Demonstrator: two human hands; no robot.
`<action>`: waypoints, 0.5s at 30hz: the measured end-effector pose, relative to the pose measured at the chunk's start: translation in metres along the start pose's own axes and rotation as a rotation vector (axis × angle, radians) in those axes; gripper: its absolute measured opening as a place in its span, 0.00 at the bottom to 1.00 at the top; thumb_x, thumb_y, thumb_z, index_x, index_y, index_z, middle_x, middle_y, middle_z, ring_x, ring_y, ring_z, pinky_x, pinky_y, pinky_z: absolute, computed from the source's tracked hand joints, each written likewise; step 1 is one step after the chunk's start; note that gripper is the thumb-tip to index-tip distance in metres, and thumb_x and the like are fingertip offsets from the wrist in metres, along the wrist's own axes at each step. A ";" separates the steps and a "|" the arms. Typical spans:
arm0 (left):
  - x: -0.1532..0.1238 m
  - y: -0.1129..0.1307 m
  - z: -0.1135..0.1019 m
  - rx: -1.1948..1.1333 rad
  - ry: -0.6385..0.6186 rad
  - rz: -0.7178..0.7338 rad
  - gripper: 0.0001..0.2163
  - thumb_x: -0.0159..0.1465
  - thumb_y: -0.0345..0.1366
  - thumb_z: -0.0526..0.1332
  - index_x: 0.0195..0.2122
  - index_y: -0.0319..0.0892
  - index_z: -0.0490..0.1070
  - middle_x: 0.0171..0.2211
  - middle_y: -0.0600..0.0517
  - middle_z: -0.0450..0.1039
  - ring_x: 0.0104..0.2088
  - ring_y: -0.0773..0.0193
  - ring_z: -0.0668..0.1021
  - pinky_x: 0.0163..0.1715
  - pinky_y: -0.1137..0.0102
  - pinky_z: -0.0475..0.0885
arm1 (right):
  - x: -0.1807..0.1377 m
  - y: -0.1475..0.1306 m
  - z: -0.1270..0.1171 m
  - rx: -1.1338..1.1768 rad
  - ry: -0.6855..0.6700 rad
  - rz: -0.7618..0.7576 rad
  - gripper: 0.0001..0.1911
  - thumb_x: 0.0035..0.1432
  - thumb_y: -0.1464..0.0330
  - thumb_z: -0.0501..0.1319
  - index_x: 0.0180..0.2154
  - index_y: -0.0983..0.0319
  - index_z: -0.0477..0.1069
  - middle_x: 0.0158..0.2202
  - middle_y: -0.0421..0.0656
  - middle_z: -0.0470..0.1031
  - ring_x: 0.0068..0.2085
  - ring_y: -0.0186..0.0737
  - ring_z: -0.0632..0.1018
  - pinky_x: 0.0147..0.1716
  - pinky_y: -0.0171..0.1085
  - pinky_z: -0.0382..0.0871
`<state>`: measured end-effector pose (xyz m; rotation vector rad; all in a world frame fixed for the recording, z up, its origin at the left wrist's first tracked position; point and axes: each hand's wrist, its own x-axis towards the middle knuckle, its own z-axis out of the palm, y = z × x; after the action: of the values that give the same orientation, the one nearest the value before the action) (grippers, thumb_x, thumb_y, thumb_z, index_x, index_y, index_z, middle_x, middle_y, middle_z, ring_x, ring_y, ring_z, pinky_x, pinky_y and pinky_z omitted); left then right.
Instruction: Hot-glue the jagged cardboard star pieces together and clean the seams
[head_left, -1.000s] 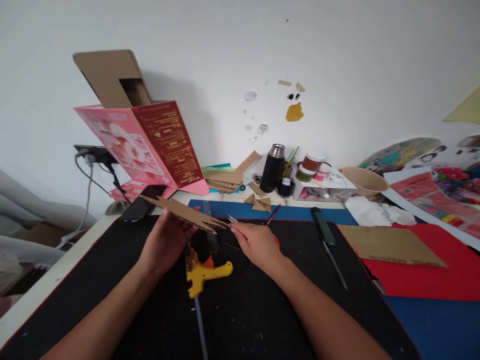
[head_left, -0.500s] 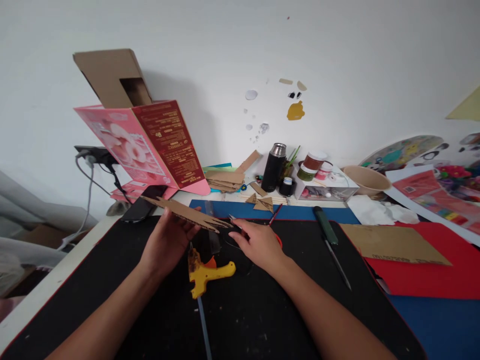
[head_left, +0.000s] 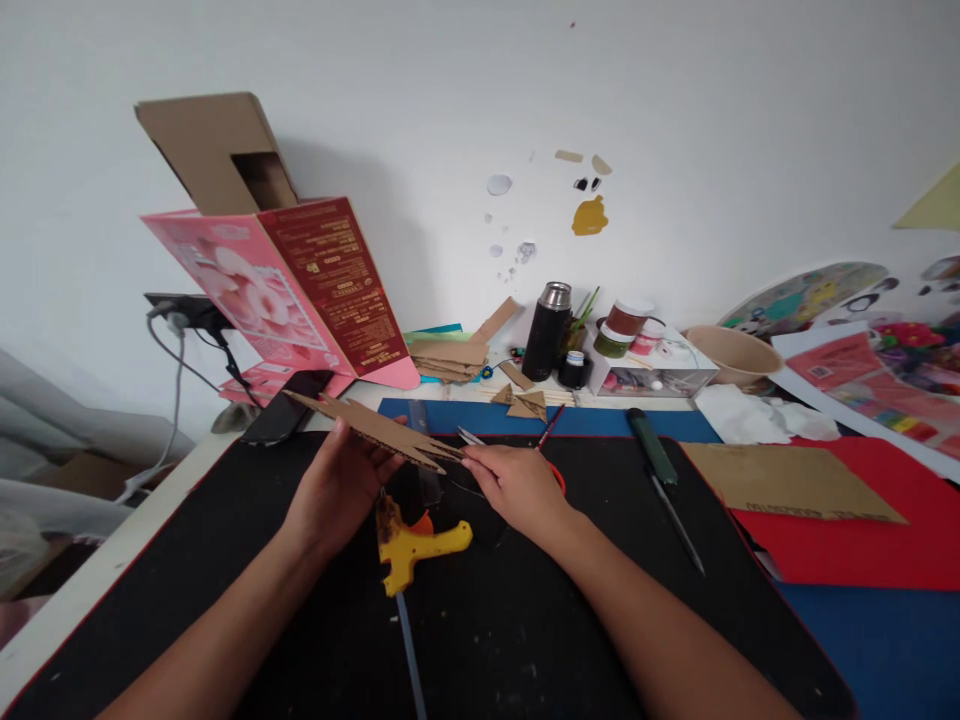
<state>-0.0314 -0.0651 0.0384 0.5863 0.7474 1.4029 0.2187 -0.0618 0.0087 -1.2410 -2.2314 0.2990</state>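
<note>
A jagged, pointed piece of cardboard (head_left: 382,430) is held up over the black mat, tilted, its cut edge towards me. My left hand (head_left: 341,480) grips it from below and from the left, thumb at the near edge. At its right end, my right hand (head_left: 517,485) pinches one of the thin points between thumb and fingers. Behind that hand are scissors (head_left: 470,437), with blade tips and part of a red handle showing. Below the cardboard lies a yellow hot glue gun (head_left: 420,545) with a long glue stick in its back.
A green utility knife (head_left: 651,447) and a grey pen-like tool (head_left: 677,525) lie to the right, by a flat cardboard sheet (head_left: 795,482) on red paper. Farther back stand a black thermos (head_left: 546,335), paint jars (head_left: 626,325) and a pink box (head_left: 262,290). A phone (head_left: 289,410) lies left.
My right fingers have closed on the cardboard's right-hand point. The cardboard has tilted slightly, its right end shifting. The glue gun has stayed put.
</note>
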 end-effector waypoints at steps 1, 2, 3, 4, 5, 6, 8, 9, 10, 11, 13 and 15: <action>0.000 0.000 0.000 0.004 0.002 0.002 0.14 0.65 0.48 0.73 0.45 0.45 0.78 0.45 0.46 0.86 0.44 0.54 0.87 0.42 0.64 0.85 | 0.000 0.000 0.000 -0.002 0.000 0.001 0.13 0.76 0.66 0.61 0.53 0.55 0.84 0.53 0.44 0.87 0.50 0.48 0.88 0.50 0.42 0.81; 0.000 0.001 0.000 0.006 0.004 0.002 0.14 0.65 0.48 0.72 0.45 0.45 0.78 0.45 0.46 0.86 0.44 0.54 0.87 0.42 0.64 0.84 | 0.000 0.001 0.000 -0.003 0.000 0.002 0.13 0.76 0.66 0.61 0.52 0.54 0.84 0.53 0.44 0.87 0.50 0.48 0.88 0.50 0.41 0.81; 0.000 0.001 0.000 0.006 0.006 0.003 0.14 0.65 0.48 0.72 0.45 0.45 0.78 0.44 0.46 0.86 0.44 0.54 0.87 0.42 0.64 0.84 | 0.000 0.001 0.000 -0.003 -0.001 0.003 0.13 0.76 0.66 0.61 0.52 0.54 0.84 0.53 0.44 0.87 0.50 0.48 0.88 0.50 0.41 0.80; 0.000 0.001 0.000 0.005 0.007 0.005 0.14 0.65 0.48 0.73 0.45 0.45 0.78 0.44 0.46 0.86 0.44 0.54 0.87 0.41 0.64 0.84 | 0.000 0.001 0.000 -0.003 -0.004 0.005 0.13 0.76 0.66 0.61 0.51 0.54 0.84 0.53 0.44 0.87 0.50 0.48 0.88 0.50 0.41 0.80; 0.000 0.001 0.000 0.002 0.007 0.006 0.15 0.65 0.48 0.73 0.45 0.45 0.78 0.44 0.47 0.86 0.44 0.55 0.87 0.41 0.65 0.84 | 0.000 0.001 0.000 -0.004 -0.007 0.007 0.13 0.76 0.66 0.61 0.51 0.54 0.84 0.53 0.44 0.87 0.50 0.48 0.88 0.49 0.41 0.80; 0.000 0.002 0.000 -0.001 0.006 0.005 0.15 0.64 0.48 0.73 0.45 0.45 0.78 0.44 0.47 0.86 0.44 0.55 0.87 0.41 0.65 0.84 | 0.000 0.001 -0.001 -0.006 -0.008 0.009 0.13 0.76 0.67 0.60 0.51 0.54 0.84 0.53 0.44 0.88 0.50 0.48 0.88 0.49 0.41 0.80; 0.001 0.003 -0.001 -0.010 0.008 0.004 0.14 0.65 0.48 0.72 0.45 0.45 0.78 0.45 0.47 0.86 0.44 0.55 0.87 0.42 0.65 0.84 | 0.000 0.002 -0.001 -0.008 -0.008 0.014 0.13 0.76 0.67 0.60 0.51 0.55 0.84 0.52 0.44 0.88 0.49 0.48 0.88 0.48 0.41 0.80; 0.001 0.004 -0.001 -0.016 0.014 0.006 0.13 0.66 0.48 0.72 0.44 0.45 0.78 0.44 0.47 0.86 0.44 0.56 0.87 0.42 0.65 0.84 | 0.000 0.002 -0.001 -0.006 -0.006 0.018 0.13 0.76 0.67 0.60 0.51 0.55 0.84 0.52 0.43 0.88 0.49 0.48 0.88 0.48 0.41 0.80; 0.002 0.005 -0.002 -0.021 0.020 0.009 0.13 0.67 0.48 0.71 0.44 0.45 0.78 0.44 0.47 0.86 0.44 0.56 0.87 0.42 0.65 0.84 | 0.000 0.002 -0.002 -0.002 -0.002 0.024 0.13 0.76 0.66 0.60 0.51 0.55 0.84 0.51 0.43 0.88 0.49 0.48 0.88 0.49 0.41 0.79; 0.002 0.006 -0.002 -0.027 0.026 0.012 0.13 0.67 0.48 0.70 0.44 0.45 0.78 0.44 0.47 0.85 0.43 0.56 0.87 0.42 0.65 0.84 | 0.001 0.002 -0.002 0.004 0.002 0.033 0.13 0.76 0.66 0.60 0.51 0.55 0.84 0.51 0.43 0.88 0.49 0.48 0.88 0.49 0.41 0.79; 0.003 0.008 -0.002 -0.034 0.034 0.025 0.13 0.68 0.48 0.70 0.44 0.44 0.78 0.44 0.47 0.85 0.43 0.56 0.86 0.41 0.66 0.84 | 0.001 0.003 -0.004 0.021 0.012 0.056 0.12 0.76 0.66 0.60 0.50 0.55 0.84 0.49 0.42 0.89 0.48 0.48 0.88 0.47 0.40 0.78; 0.003 0.010 -0.002 -0.030 0.036 0.031 0.13 0.68 0.48 0.70 0.45 0.44 0.78 0.45 0.46 0.85 0.44 0.56 0.86 0.41 0.66 0.84 | 0.002 0.003 -0.005 0.037 0.026 0.083 0.12 0.76 0.66 0.60 0.48 0.55 0.84 0.46 0.42 0.89 0.46 0.48 0.88 0.45 0.39 0.77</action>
<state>-0.0394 -0.0615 0.0438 0.5530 0.7473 1.4541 0.2227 -0.0593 0.0123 -1.3127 -2.1464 0.3521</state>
